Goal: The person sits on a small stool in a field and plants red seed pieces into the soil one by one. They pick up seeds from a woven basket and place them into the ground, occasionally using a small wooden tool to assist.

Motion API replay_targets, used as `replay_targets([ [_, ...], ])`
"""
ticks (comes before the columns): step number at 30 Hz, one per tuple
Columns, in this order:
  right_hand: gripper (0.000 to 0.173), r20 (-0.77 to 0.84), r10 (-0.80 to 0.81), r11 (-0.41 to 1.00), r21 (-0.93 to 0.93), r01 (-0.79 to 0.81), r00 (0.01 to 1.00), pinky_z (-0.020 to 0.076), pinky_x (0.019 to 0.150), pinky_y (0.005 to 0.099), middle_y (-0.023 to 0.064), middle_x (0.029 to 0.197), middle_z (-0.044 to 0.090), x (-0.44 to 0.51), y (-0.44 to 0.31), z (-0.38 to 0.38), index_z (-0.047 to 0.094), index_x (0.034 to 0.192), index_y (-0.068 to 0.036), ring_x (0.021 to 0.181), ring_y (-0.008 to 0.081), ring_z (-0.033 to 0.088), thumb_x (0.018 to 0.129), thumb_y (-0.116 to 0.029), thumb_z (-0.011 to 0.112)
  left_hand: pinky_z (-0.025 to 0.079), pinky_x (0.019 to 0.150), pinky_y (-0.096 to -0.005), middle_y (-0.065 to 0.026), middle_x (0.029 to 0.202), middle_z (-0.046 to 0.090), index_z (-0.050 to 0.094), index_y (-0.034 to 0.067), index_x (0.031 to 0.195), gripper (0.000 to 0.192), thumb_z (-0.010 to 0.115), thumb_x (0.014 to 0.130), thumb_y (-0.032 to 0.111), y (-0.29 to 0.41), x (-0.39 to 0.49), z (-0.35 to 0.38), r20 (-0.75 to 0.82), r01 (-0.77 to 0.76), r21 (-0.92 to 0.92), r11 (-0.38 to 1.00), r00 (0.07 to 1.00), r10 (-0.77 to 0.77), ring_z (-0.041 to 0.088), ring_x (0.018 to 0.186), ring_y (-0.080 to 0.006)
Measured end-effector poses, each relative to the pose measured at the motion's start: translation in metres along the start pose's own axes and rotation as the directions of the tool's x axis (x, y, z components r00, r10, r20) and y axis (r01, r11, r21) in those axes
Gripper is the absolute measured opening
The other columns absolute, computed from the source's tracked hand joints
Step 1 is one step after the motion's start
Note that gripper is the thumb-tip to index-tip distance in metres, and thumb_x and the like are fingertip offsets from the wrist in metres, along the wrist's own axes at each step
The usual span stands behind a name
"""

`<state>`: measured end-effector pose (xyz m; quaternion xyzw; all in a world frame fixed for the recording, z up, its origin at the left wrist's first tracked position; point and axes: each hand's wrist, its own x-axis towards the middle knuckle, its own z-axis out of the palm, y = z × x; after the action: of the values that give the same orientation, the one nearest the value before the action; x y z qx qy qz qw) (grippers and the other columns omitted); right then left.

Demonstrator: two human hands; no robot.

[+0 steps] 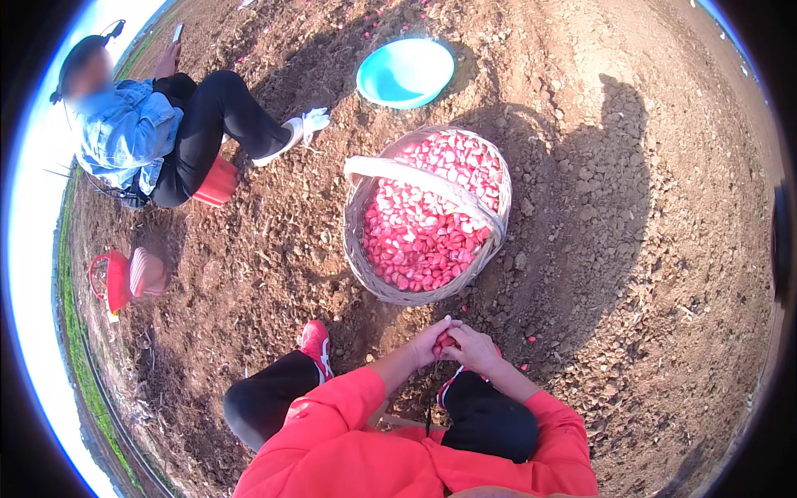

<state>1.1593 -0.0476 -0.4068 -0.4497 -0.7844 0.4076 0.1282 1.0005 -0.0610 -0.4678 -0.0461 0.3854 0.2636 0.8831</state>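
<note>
My left hand is cupped around a few red-coated cloves, which look like garlic. The fingers of my right hand close over the same cloves, and the two hands meet in front of my knees. Just beyond them stands a large wicker basket with a thick arched handle. It is filled nearly to the rim with pink-red cloves, brightly sunlit over the far part. Neither hand touches the basket. My fingers partly hide the held cloves.
A turquoise basin lies on the tilled soil beyond the basket. At left a person sits on a red bucket-like seat, holding up a phone. A white glove is by their shoe. Nearer stands a red handled pail.
</note>
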Motion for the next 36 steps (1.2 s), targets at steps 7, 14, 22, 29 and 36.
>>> replay_targets([
  [7, 0.022, 0.038, 0.107, 0.990, 0.090, -0.110, 0.993, 0.0502, 0.065, 0.0382, 0.0093, 0.086, 0.061, 0.001, 0.002, 0.008, 0.056, 0.088, -0.008, 0.076, 0.0285, 0.063, 0.074, -0.023, 0.066, 0.054, 0.064, -0.0313, -0.0029, 0.081, 0.065, 0.060, 0.012, 0.091, 0.032, 0.045, 0.092, 0.040, -0.008, -0.008, 0.003, -0.022, -0.025, 0.000, 1.000, 0.999, 0.025, 0.063, 0.067, -0.0128],
  [14, 0.018, 0.084, 0.382, 0.816, 0.438, -0.378, 0.920, 0.0499, 0.061, 0.0271, 0.0073, 0.076, 0.062, 0.005, 0.010, 0.001, 0.057, 0.095, -0.001, 0.065, 0.0126, 0.060, 0.081, -0.011, 0.062, 0.053, 0.061, -0.0301, 0.0024, 0.065, 0.058, 0.056, 0.014, 0.070, 0.028, 0.054, 0.087, 0.036, 0.000, -0.025, 0.013, -0.067, -0.049, 0.097, 0.994, 0.996, 0.056, 0.062, 0.070, -0.0123],
  [22, 0.020, 0.258, 0.466, 0.495, 0.717, -0.491, 0.847, 0.0490, 0.056, 0.0223, 0.0035, 0.077, 0.060, 0.012, 0.013, -0.005, 0.059, 0.102, -0.001, 0.059, 0.0084, 0.057, 0.087, -0.013, 0.058, 0.052, 0.053, -0.0276, -0.0014, 0.076, 0.059, 0.057, 0.011, 0.089, 0.027, 0.053, 0.089, 0.037, 0.007, -0.027, 0.013, 0.036, -0.076, 0.143, 0.987, 0.997, 0.072, 0.060, 0.066, -0.0108],
  [29, 0.025, 0.356, 0.577, 0.447, 0.615, -0.649, 0.735, 0.0519, 0.055, 0.0242, 0.0034, 0.076, 0.060, 0.017, 0.012, -0.011, 0.060, 0.102, -0.002, 0.062, 0.0108, 0.060, 0.089, -0.023, 0.058, 0.053, 0.051, -0.0257, -0.0013, 0.083, 0.059, 0.057, 0.014, 0.099, 0.027, 0.055, 0.088, 0.038, 0.007, -0.029, 0.011, 0.015, -0.076, 0.232, 0.970, 0.997, 0.075, 0.059, 0.069, -0.0107],
  [36, 0.023, 0.315, 0.475, 0.539, 0.634, -0.554, 0.822, 0.0534, 0.058, 0.0255, 0.0056, 0.084, 0.062, 0.018, 0.008, -0.010, 0.057, 0.104, 0.000, 0.066, 0.0126, 0.062, 0.086, -0.015, 0.061, 0.052, 0.051, -0.0250, -0.0011, 0.084, 0.061, 0.057, 0.013, 0.100, 0.030, 0.051, 0.089, 0.041, 0.009, -0.029, 0.004, 0.054, -0.030, 0.227, 0.973, 0.998, 0.018, 0.060, 0.068, -0.0111],
])
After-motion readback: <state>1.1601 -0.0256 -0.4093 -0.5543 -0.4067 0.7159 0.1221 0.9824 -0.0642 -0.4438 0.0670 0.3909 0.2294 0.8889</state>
